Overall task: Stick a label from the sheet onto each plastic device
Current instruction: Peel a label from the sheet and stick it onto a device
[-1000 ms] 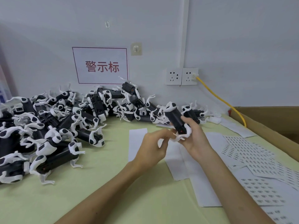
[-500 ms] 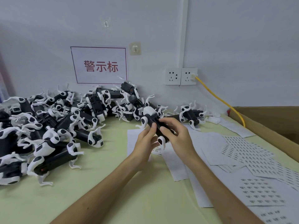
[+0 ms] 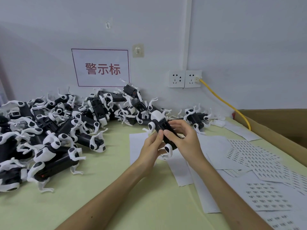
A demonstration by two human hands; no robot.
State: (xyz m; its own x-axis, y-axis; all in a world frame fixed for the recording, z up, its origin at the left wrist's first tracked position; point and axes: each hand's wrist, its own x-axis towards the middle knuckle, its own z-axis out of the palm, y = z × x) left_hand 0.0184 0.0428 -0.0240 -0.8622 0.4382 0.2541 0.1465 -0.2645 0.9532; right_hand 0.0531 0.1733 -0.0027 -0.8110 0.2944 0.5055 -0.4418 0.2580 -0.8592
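Black-and-white legged plastic device (image 3: 161,125) held just above pale green worktop (image 3: 116,200), between both hands. Left hand (image 3: 150,150) grip pinches its side; right hand (image 3: 186,143) grip wraps the body, thumb on top. Label too small to see. Probably press-down step: rub thumb flat, edge to edge, left bracing. White printed label sheets (image 3: 259,156) lie right.

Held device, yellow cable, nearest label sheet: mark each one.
Held device (image 3: 157,115), head view, on its white head.
Yellow cable (image 3: 222,100), head view, mid-length against the wall.
Label sheet (image 3: 265,198), head view, among its printed rows.
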